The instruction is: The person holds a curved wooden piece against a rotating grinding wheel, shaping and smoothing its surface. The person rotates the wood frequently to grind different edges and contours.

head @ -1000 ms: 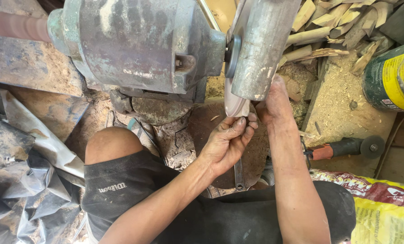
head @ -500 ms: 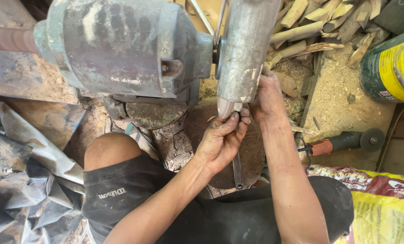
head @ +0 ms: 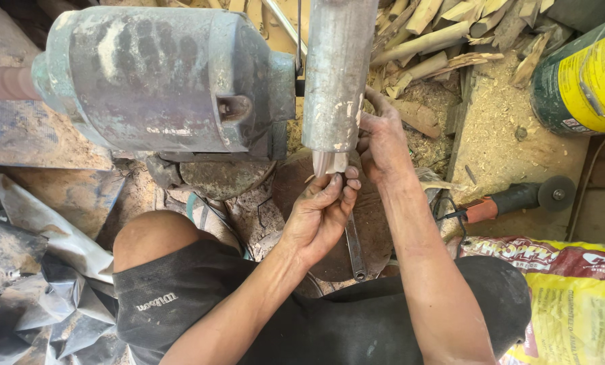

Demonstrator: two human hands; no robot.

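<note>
A small pale wooden piece sticks out under the lower edge of a grey metal wheel guard. My left hand pinches the piece from below with its fingertips. My right hand lies against the guard's right side, thumb side meeting the same piece, while its fingertips curl out of sight behind the guard. A worn grey-green motor housing sits to the left of the guard. I am crouched, with my bare knee and black shorts under my arms.
A flat wrench lies on the round base under my hands. An angle grinder with an orange grip rests on the sawdust at the right. A green and yellow can, cut wood sticks, a printed sack and crumpled plastic sheet surround me.
Both hands have stayed on the wooden piece at the guard's lower edge. My head has shifted, so the motor and guard sit a little lower and more to the left in view.
</note>
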